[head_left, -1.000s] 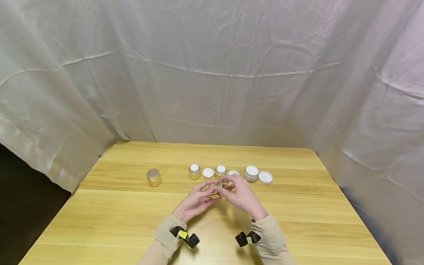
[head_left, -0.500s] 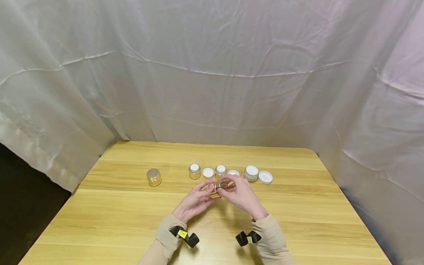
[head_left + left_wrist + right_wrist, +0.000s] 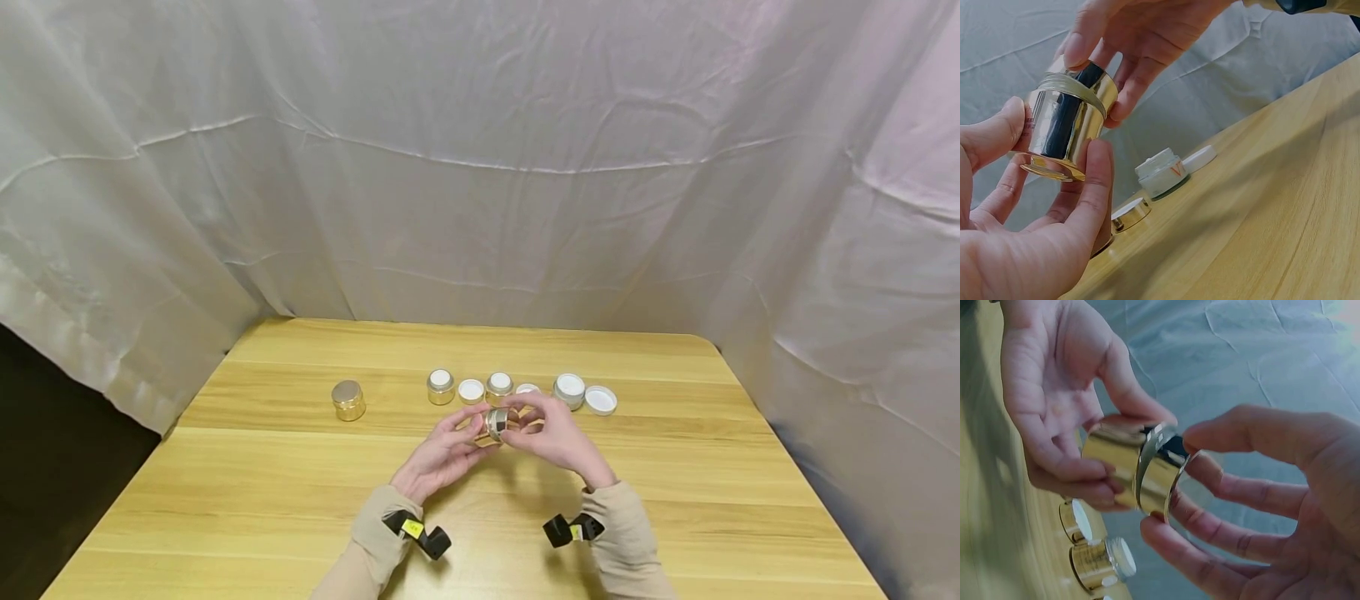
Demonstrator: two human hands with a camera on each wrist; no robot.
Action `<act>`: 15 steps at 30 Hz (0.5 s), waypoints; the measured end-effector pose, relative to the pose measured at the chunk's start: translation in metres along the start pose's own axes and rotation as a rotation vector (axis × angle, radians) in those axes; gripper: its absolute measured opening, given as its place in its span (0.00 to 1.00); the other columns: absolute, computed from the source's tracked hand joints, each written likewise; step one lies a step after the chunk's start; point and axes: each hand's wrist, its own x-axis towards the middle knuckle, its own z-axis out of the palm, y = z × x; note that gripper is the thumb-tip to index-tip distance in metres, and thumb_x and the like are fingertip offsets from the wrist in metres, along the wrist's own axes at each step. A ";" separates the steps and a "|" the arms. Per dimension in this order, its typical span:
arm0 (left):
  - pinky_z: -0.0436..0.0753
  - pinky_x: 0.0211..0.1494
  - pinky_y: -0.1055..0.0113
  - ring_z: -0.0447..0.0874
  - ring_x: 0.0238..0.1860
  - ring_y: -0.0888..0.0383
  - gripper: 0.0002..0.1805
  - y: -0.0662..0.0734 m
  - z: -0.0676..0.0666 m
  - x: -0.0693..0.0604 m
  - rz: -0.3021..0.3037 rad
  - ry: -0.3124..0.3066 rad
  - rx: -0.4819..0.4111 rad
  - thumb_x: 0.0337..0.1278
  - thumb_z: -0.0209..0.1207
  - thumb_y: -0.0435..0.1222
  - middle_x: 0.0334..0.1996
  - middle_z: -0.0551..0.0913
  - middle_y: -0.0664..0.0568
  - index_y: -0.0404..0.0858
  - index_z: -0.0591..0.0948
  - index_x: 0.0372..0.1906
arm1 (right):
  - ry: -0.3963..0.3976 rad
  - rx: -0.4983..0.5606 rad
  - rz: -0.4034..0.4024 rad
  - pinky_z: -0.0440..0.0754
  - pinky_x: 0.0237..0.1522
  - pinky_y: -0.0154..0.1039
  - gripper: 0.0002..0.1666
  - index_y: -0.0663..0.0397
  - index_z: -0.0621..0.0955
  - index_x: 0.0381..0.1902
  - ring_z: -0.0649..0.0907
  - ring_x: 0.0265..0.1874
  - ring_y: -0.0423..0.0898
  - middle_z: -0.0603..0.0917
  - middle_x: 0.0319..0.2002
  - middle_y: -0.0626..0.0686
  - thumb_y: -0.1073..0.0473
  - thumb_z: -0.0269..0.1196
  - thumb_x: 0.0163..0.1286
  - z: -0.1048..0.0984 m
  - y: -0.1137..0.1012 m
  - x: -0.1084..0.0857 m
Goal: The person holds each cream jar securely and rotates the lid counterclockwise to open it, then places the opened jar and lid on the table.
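My left hand (image 3: 442,457) grips a gold cosmetic jar (image 3: 1063,122) between thumb and fingers, tilted and lifted off the table. On its upper end sits a shiny gold lid (image 3: 1163,478), which my right hand (image 3: 558,437) pinches between thumb and fingertips. A band of clear glass neck (image 3: 1075,87) shows between lid and jar body, so the lid stands slightly off the body. Just beyond the hands are an open gold jar (image 3: 499,390) and an upturned white lid (image 3: 528,389), partly hidden by the right fingers.
Another open gold jar (image 3: 440,390) and an upturned lid (image 3: 471,392) stand left of these. A white jar (image 3: 1163,175) with an orange mark has its lid (image 3: 601,401) beside it. A closed gold jar (image 3: 348,402) stands far left on the wooden table (image 3: 262,500). Grey curtains hang behind.
My right hand has shifted slightly right, with its fingers spread further over the lid, and more of the lid's shiny side shows. The left hand holds the jar in the same place.
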 end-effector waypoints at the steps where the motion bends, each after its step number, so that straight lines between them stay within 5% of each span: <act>1: 0.83 0.65 0.64 0.83 0.55 0.58 0.11 0.000 0.000 0.000 0.000 -0.005 -0.004 0.70 0.58 0.36 0.56 0.76 0.49 0.48 0.81 0.53 | -0.005 0.032 -0.002 0.90 0.43 0.34 0.24 0.65 0.81 0.54 0.85 0.40 0.52 0.81 0.50 0.66 0.65 0.71 0.60 -0.001 0.002 0.000; 15: 0.81 0.69 0.61 0.81 0.58 0.57 0.17 0.002 -0.001 -0.001 0.002 -0.015 -0.049 0.70 0.58 0.34 0.58 0.75 0.48 0.44 0.76 0.61 | -0.055 0.357 0.051 0.87 0.50 0.34 0.30 0.73 0.73 0.58 0.84 0.46 0.46 0.77 0.55 0.73 0.68 0.70 0.60 -0.013 0.028 0.002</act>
